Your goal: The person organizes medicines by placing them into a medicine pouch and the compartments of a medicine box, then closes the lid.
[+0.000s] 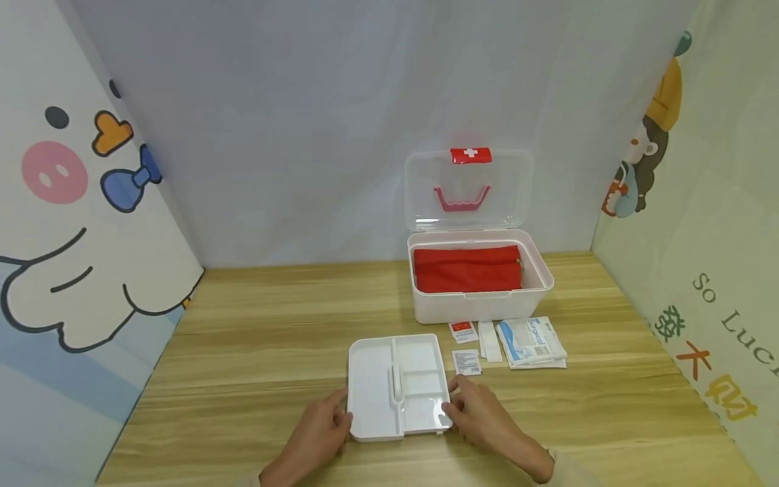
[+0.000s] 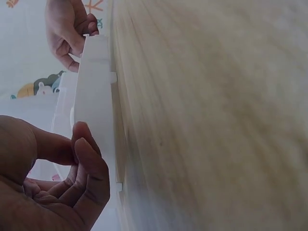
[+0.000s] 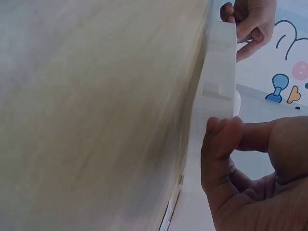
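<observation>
A white divided tray (image 1: 370, 389) with a raised central handle (image 1: 397, 384) lies near the front of the table, its compartments showing nothing inside. My left hand (image 1: 319, 427) grips its left edge, fingers curled against the outer wall (image 2: 94, 103). At the opposite edge, my right hand (image 1: 482, 414) holds on with thumb and fingertips bent close together, as the right wrist view shows at the tray's side (image 3: 216, 72). Small feet stick out from the tray's underside; whether they touch the table I cannot tell.
Behind stands an open first-aid box (image 1: 481, 308), its clear lid (image 1: 420, 182) up and a red pouch (image 1: 468, 270) inside. Before it lie two small sachets (image 1: 467, 362), white strips (image 1: 489, 342) and a surgical dressing pack (image 1: 532, 341). Printed curtains (image 1: 341, 149) enclose the wooden table (image 1: 262, 338).
</observation>
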Available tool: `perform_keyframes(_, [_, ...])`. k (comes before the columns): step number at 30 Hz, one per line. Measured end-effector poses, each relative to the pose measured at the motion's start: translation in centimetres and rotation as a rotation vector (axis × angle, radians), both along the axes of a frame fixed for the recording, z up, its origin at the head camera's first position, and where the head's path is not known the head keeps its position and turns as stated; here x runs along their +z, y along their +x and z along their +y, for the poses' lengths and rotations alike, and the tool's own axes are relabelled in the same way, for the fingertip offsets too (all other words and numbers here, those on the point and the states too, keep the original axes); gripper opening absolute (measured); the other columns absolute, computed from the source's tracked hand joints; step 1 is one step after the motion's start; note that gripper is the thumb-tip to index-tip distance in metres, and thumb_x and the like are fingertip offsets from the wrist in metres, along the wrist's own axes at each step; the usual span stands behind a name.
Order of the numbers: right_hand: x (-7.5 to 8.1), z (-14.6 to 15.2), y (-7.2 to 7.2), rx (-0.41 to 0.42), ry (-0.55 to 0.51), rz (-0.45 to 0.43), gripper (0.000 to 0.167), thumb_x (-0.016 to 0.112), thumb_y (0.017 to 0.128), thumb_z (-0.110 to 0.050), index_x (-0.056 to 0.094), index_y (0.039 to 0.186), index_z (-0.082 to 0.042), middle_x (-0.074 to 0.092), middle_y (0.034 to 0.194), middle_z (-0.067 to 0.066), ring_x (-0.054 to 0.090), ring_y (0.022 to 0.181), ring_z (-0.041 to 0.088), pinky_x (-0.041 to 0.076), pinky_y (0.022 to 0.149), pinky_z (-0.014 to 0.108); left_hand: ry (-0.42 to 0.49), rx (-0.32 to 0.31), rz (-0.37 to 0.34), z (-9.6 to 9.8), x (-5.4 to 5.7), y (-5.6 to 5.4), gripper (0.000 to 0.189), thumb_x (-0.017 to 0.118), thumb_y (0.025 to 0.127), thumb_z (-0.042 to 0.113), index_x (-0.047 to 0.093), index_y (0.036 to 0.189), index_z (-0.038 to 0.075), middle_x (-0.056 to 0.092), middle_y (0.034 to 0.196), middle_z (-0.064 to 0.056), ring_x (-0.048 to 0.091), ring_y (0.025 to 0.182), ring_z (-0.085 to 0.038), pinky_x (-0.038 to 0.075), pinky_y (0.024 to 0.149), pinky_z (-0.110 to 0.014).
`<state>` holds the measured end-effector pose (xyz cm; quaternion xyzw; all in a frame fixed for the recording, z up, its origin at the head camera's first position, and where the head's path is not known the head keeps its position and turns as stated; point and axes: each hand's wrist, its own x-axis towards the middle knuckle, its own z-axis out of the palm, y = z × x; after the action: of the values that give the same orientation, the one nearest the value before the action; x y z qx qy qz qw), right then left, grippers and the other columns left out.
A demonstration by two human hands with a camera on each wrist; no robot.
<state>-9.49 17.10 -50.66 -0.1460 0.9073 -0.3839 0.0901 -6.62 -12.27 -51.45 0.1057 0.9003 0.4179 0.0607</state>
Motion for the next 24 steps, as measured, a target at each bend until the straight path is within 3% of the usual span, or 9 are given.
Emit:
perform_keyframes(4, [0.3, 0.2, -0.4, -0.023, 0.063, 0.016, 0.025, 0.067, 0.091, -0.018, 0.058, 0.109, -0.003, 0.061, 0.065, -0.008, 0.051, 0.052, 0.005, 0.042, 0.049, 0.021, -0.034, 0.028, 0.041, 0.1, -0.1, -0.2, 0.045, 0.058, 0.091, 0.003, 0.051, 0.132, -0.013, 0.055, 0.053, 0.008, 0.045, 0.042, 0.000, 0.038, 0.044, -0.019])
perform_keyframes(10, [1.0, 0.5, -1.7, -0.099, 0.119, 0.105, 0.027, 0.071, 0.089, -0.019, 0.063, 0.110, -0.004, 0.059, 0.067, -0.007, 0.050, 0.058, 0.006, 0.041, 0.055, 0.022, -0.088, 0.072, 0.116, 0.1, -0.3, -0.5, 0.040, 0.062, 0.086, 0.000, 0.060, 0.124, -0.009, 0.053, 0.055, 0.009, 0.038, 0.046, 0.002, 0.037, 0.048, -0.018])
perform_keyframes(18, [1.4, 0.2, -6.8, -0.080, 0.161, 0.439, 0.013, 0.072, 0.083, -0.005, 0.072, 0.097, -0.003, 0.063, 0.075, 0.001, 0.055, 0.066, 0.013, 0.046, 0.061, 0.026, -0.083, 0.077, 0.097, -0.2, 0.0, -0.9, 0.038, 0.060, 0.087, 0.000, 0.060, 0.124, -0.007, 0.051, 0.054, 0.008, 0.039, 0.044, 0.001, 0.035, 0.043, -0.018])
perform_keyframes(21, [1.4, -0.3, -8.4, -0.064, 0.193, 0.472, 0.007, 0.072, 0.085, -0.004, 0.074, 0.091, -0.005, 0.063, 0.079, 0.003, 0.057, 0.070, 0.017, 0.049, 0.064, 0.030, -0.076, 0.070, 0.086, -0.1, 0.0, -0.9, 0.039, 0.060, 0.087, 0.001, 0.059, 0.125, -0.008, 0.051, 0.054, 0.009, 0.039, 0.044, 0.001, 0.034, 0.042, -0.018])
perform_keyframes(24, [1.5, -0.9, -9.4, -0.032, 0.215, 0.448, 0.005, 0.071, 0.087, -0.005, 0.075, 0.089, -0.006, 0.064, 0.080, 0.004, 0.058, 0.072, 0.017, 0.051, 0.066, 0.031, -0.073, 0.060, 0.077, 0.0, 0.0, -0.9, 0.039, 0.059, 0.088, 0.001, 0.058, 0.126, -0.009, 0.051, 0.054, 0.009, 0.039, 0.043, 0.001, 0.034, 0.042, -0.018])
